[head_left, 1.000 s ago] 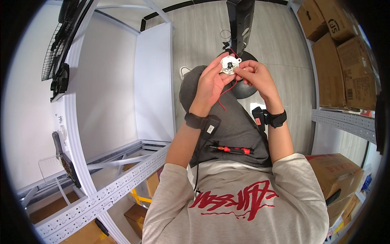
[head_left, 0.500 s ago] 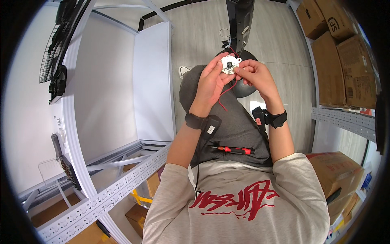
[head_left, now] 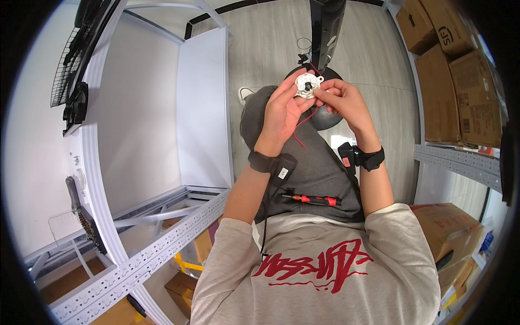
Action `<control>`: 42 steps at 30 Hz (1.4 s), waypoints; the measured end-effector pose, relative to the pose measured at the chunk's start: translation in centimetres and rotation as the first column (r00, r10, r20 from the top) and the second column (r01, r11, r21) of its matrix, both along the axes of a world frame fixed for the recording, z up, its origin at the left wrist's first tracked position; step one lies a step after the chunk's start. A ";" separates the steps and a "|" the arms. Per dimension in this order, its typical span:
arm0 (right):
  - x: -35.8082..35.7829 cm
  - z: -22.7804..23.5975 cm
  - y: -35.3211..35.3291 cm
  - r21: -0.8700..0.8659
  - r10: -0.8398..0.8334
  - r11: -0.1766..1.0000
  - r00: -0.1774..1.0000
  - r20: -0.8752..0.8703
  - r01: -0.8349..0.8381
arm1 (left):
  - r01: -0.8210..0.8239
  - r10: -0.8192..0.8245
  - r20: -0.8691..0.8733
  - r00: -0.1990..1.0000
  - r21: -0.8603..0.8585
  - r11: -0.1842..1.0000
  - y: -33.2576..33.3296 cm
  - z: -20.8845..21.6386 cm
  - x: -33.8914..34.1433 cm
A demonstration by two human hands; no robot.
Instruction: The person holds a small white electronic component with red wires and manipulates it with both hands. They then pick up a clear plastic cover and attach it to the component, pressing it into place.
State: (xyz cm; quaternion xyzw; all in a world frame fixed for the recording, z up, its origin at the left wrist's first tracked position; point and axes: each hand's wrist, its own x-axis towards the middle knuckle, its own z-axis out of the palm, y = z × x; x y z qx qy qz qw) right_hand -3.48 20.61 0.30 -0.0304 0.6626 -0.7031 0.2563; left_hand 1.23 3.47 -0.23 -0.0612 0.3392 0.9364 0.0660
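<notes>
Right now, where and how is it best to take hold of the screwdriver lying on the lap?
I would probably take the screwdriver by its red-and-black handle, coming from above, on the right. It lies across the lap, thin end to the left and thicker handle to the right, with its upper side uncovered.

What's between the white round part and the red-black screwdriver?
Head view, going down from the white round part: part of the left hand, the red wire, then grey trouser cloth to the red-black screwdriver.
</notes>
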 end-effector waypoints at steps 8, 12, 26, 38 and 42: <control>0.0 0.2 -0.1 -0.003 0.012 1.000 1.000 -0.009 -0.012 | -0.010 0.009 -0.008 1.000 -0.047 0.999 0.0 -0.2 0.0; 0.0 0.1 -0.1 0.000 0.010 1.000 1.000 -0.007 -0.010 | -0.009 0.008 -0.014 1.000 -0.052 0.999 0.0 -0.2 0.0; 0.0 0.0 0.0 0.005 0.015 1.000 1.000 -0.014 -0.015 | -0.019 0.019 -0.007 1.000 -0.072 0.997 0.1 -0.5 -0.1; 0.1 0.0 -0.1 0.003 0.006 1.000 1.000 -0.002 -0.006 | -0.017 0.018 0.016 1.000 -0.017 1.000 0.0 0.2 0.0; 0.1 -0.1 -0.1 0.006 0.005 1.000 1.000 0.000 -0.005 | -0.020 0.020 0.017 1.000 -0.027 0.999 0.1 0.3 0.1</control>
